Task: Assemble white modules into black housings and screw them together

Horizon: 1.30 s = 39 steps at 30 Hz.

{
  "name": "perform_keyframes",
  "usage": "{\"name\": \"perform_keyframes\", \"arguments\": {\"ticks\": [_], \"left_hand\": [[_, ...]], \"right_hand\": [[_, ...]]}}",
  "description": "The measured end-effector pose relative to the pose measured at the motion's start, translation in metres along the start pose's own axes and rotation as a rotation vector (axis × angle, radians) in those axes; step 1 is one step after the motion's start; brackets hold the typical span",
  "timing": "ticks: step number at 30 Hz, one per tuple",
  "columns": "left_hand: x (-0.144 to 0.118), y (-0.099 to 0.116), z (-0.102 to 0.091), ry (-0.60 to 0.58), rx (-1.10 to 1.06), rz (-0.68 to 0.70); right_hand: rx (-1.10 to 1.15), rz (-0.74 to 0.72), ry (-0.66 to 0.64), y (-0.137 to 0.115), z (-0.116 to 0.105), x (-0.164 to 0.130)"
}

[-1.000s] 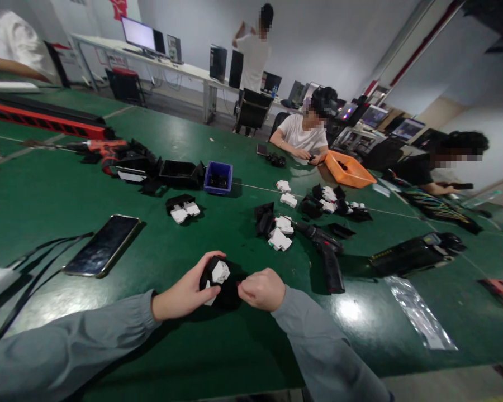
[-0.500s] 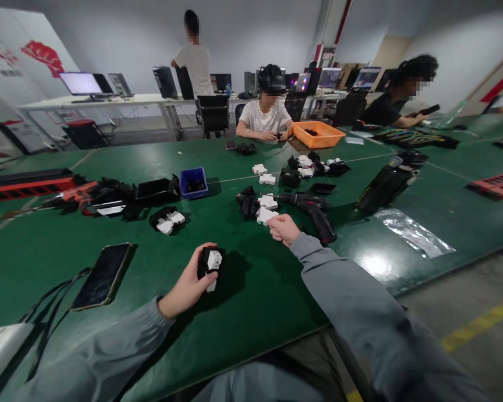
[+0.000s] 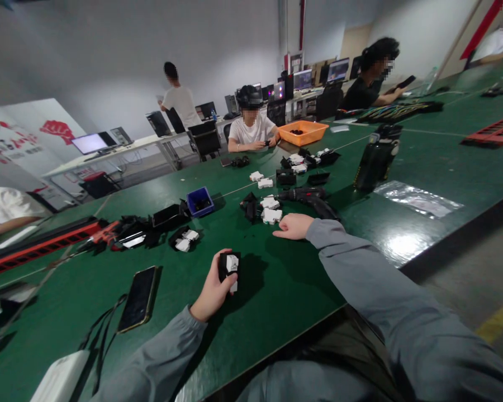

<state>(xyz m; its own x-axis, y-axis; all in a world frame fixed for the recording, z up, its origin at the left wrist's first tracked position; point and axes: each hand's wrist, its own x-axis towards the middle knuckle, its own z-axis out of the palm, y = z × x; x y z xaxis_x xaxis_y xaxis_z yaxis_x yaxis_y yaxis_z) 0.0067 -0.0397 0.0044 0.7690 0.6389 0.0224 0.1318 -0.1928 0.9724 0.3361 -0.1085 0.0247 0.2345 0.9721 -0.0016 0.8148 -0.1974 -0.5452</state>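
My left hand (image 3: 209, 293) is wrapped round a small black housing (image 3: 223, 267) with a white plastic insert (image 3: 232, 262) in it, held just above the green table (image 3: 251, 318). The thumb presses on the white part. Farther forward, my right hand (image 3: 297, 226) is beside a white plastic piece (image 3: 271, 216), with a finger stretched out and nothing visible in its grasp. Another white piece (image 3: 270, 202) lies behind that one, next to a black part (image 3: 248, 205). Past my right hand rests a black cordless drill (image 3: 308, 196).
To the left are a phone (image 3: 138, 298), a blue bin (image 3: 200, 202) and a black part with white pieces (image 3: 184, 240). More black and white parts (image 3: 297, 162) lie farther back. Rightward are a black upright device (image 3: 377, 159) and a plastic bag (image 3: 419, 198). A co-worker (image 3: 251, 131) sits opposite.
The view has turned and tilted. My right hand has let go of the white piece and drawn back slightly to its right. My left hand still holds the black housing.
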Motion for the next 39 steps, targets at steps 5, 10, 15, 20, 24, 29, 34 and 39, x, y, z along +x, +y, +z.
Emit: {"name": "perform_keyframes", "arguments": {"ticks": [5, 10, 15, 20, 24, 29, 34, 39], "left_hand": [[-0.001, 0.001, 0.001, -0.013, 0.032, 0.0], [0.0, -0.001, 0.0, -0.01, 0.084, 0.05], [0.001, -0.003, -0.001, -0.005, 0.095, 0.083], [0.001, 0.0, 0.001, 0.016, 0.077, 0.066], [0.0, 0.001, 0.001, 0.165, 0.154, 0.185], [0.007, -0.005, -0.006, 0.377, 0.27, 0.398], [0.012, -0.012, -0.011, 0.31, 0.21, 0.367], [0.012, -0.011, -0.012, 0.226, 0.181, 0.365]], "right_hand": [[-0.33, 0.104, -0.046, -0.008, 0.004, -0.012], [-0.495, 0.098, -0.055, -0.033, 0.024, -0.02], [-0.514, -0.071, -0.019, -0.053, 0.04, -0.025], [-0.404, -0.304, 0.031, -0.059, 0.044, -0.025], [-0.173, -0.59, 0.228, -0.06, 0.047, -0.025], [0.021, -0.836, 0.407, -0.074, 0.059, -0.031], [0.089, -0.933, 0.481, -0.095, 0.077, -0.038], [0.077, -0.971, 0.416, -0.102, 0.088, -0.035]]}}
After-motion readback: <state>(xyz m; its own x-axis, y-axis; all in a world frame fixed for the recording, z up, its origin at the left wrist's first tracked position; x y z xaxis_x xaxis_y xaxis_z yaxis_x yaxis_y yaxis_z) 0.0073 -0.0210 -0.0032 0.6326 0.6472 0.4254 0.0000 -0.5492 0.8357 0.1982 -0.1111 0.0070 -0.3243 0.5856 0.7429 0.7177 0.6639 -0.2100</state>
